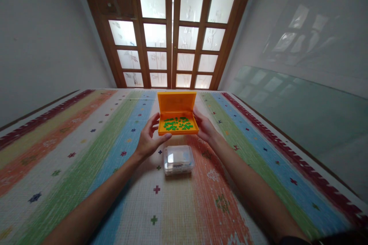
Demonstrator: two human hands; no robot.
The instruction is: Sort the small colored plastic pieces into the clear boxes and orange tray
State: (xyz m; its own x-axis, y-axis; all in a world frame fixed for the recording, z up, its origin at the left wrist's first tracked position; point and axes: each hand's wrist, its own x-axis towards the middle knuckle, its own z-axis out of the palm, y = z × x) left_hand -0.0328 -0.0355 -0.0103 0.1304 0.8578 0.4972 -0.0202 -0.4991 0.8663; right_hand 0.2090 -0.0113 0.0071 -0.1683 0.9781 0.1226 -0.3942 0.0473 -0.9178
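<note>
An orange-yellow plastic box (pixel 176 102) is held between my two hands, its hinged lid standing up at the back. Many small green pieces (pixel 178 123) lie scattered in its bottom half; their exact shape is too small to tell. My left hand (pixel 150 136) grips the left side, with the thumb along the front edge and the fingers at the side. On the right side, my right hand (pixel 204 125) holds the box, its fingers partly hidden behind it. Nearer to me, a clear plastic case (pixel 178 160) with a closed lid sits on the cloth, pale contents showing inside.
A striped, patterned cloth (pixel 86 172) covers the broad surface. Wooden doors with frosted panes (pixel 155 34) stand at the far end. White walls rise on both sides, and a pale glassy panel (pixel 301 111) leans along the right wall.
</note>
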